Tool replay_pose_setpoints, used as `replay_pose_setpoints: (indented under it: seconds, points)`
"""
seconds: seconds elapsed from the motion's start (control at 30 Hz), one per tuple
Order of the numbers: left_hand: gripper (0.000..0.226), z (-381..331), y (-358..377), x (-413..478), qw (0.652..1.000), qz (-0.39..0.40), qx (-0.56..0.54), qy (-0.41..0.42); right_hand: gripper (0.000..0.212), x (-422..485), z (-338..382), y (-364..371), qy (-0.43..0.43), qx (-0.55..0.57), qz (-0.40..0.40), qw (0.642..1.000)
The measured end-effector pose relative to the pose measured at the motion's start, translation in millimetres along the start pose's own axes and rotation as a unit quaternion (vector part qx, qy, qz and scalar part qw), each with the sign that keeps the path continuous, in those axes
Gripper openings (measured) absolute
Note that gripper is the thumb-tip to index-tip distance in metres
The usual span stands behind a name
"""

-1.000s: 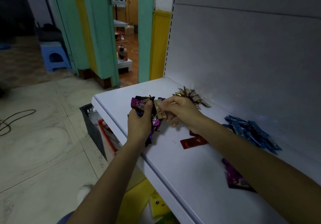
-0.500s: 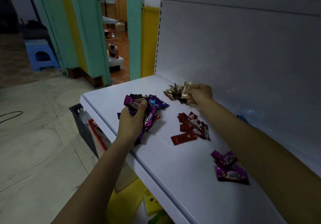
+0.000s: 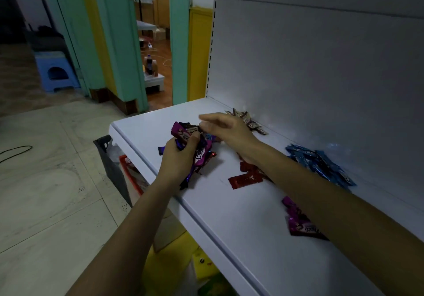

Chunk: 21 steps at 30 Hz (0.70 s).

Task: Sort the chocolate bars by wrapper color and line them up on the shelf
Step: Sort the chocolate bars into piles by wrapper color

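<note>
L hand (image 3: 179, 160) is gripping a mixed bunch of bars (image 3: 202, 155) w/ purple, dark & red wrappers. Fingers are curling tight round it, thumb pressing on top. Bunch is sitting over front-left part of white shelf (image 3: 229, 226), lower ends fanning out below the fist.

R hand (image 3: 231, 130) is reaching across to top of the bunch. Fingers are stretching out nearly straight, loosely spread, holding nothing visible. Tips are blurring, so can't tell if they're touching a wrapper.

Sorted groups on shelf:
- Gold/beige pile (image 3: 251, 123) is lying at back, against rear panel (image 3: 321, 77), just behind R hand.
- Blue pile (image 3: 321, 164) is lying further right, also near rear panel.
- Red bars (image 3: 245, 178) are lying mid-shelf, partly hiding under R forearm.
- Purple bars (image 3: 298, 224) are lying nearer front edge, right side, also partly covered by forearm.
- All four groups are sitting apart from each other.

Off-shelf: dark crate (image 3: 110, 155) is standing on tiled floor just below shelf's left end. Blue stool (image 3: 55, 73) is standing far left. Bottle (image 3: 149, 64) is showing thru doorway.
</note>
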State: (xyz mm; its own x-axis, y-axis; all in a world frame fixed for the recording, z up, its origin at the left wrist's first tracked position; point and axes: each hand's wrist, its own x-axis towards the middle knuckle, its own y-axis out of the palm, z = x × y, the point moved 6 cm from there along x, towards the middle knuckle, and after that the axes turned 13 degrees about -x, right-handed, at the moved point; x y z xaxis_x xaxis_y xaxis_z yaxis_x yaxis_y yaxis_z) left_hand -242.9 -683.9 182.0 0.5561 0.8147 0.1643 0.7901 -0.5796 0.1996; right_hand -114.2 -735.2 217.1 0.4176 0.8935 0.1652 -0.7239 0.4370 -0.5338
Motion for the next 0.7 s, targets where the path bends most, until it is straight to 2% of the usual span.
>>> replay_pose_setpoints:
  seconds: [0.1,0.2,0.3,0.4,0.5,0.6,0.7]
  points:
    - [0.024,-1.1,1.4,-1.9,1.000,0.021,-0.006,0.008,0.022,-1.1,7.4,10.0,-0.022,0.012,0.035,0.999]
    - [0.019,1.5,0.9,-1.8,1.000,0.022,-0.009,0.001,0.008,2.1,1.5,6.7,0.030,0.062,0.015,0.998]
    - [0.017,4.3,-1.2,0.3,1.000,0.014,-0.018,0.006,0.006,6.0,-11.6,-2.6,0.096,0.096,-0.033,0.990]
    - [0.019,5.0,-4.1,1.0,0.999,-0.005,-0.032,0.025,0.009,7.4,-28.4,-13.5,0.154,0.071,-0.084,0.982]
    - [0.019,5.9,-6.1,1.5,0.999,-0.014,-0.038,0.030,0.015,10.2,-38.5,-13.3,0.172,0.035,-0.097,0.980]
    - [0.018,5.1,-6.7,1.0,0.998,-0.024,-0.050,0.035,0.012,17.7,-41.9,-2.0,0.165,-0.005,-0.090,0.982]
    - [0.021,3.1,-5.8,0.6,0.997,-0.026,-0.050,0.043,0.009,28.5,-37.1,4.7,0.121,-0.116,-0.099,0.981]
